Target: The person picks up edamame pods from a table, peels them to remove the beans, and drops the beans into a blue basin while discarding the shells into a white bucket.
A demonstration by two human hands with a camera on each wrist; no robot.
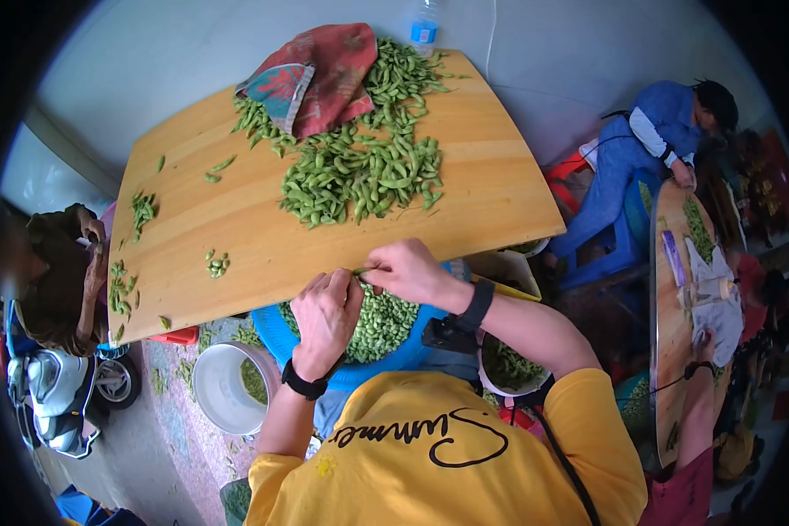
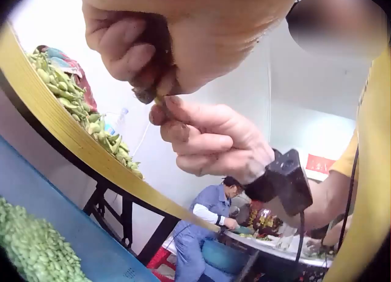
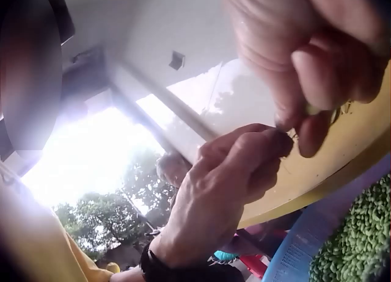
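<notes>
Over the front edge of the wooden table, my left hand [image 1: 327, 309] and right hand [image 1: 405, 272] meet fingertip to fingertip. A green edamame pod [image 1: 360, 271] is pinched between them, mostly covered by the fingers. The right wrist view shows a green bit of the pod [image 3: 313, 110] beneath the curled right fingers. Directly below both hands sits a blue basin [image 1: 276, 340] full of shelled green beans [image 1: 381, 326]. Farther up the table lies a large heap of unshelled pods [image 1: 351, 180].
A red cloth [image 1: 337, 79] covers part of the heap, with a plastic bottle [image 1: 424, 31] behind it. Small piles of pods and beans dot the table's left side. A white bucket [image 1: 223, 390] stands left of the basin. Other people sit at left and right.
</notes>
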